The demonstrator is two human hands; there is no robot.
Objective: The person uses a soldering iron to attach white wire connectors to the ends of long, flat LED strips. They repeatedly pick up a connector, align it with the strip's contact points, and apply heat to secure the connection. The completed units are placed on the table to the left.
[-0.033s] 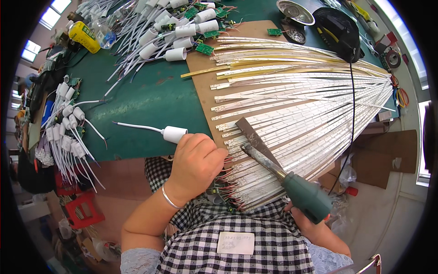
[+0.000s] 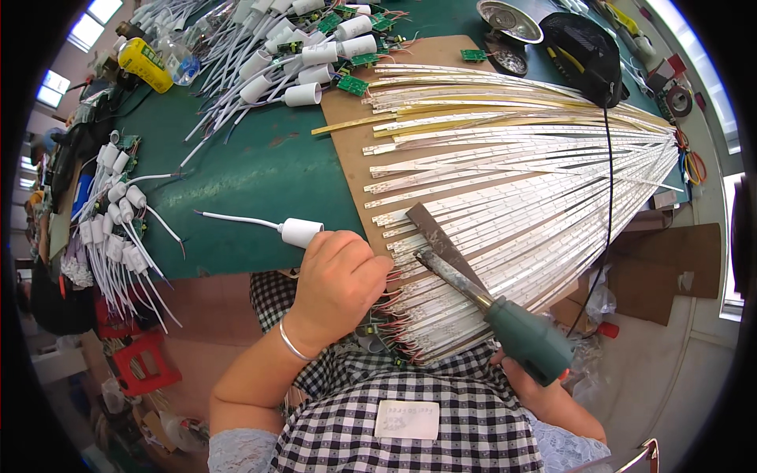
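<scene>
My left hand (image 2: 337,276), fingers pinched together, is at the ends of the white LED strips (image 2: 505,213). What its fingertips hold is hidden. Against its knuckles lies a white lamp socket (image 2: 301,232) with a white cord running left. My right hand (image 2: 516,378) is wrapped round a soldering iron (image 2: 530,339) with a dark green handle, which covers most of the hand. The iron's tip points up and left, close to the strip ends and apart from my left fingers. A flat dark metal bar (image 2: 441,240) lies across the strips beside it. Thin red wires (image 2: 398,315) hang at the nearer strip ends.
More sockets with circuit boards (image 2: 319,54) are heaped at the far left. Another bunch of sockets (image 2: 118,213) sits at the left table edge, with a yellow bottle (image 2: 144,65) beyond. A metal dish (image 2: 511,21) and black mesh cap (image 2: 583,55) stand far right. A black cord (image 2: 609,197) crosses the strips.
</scene>
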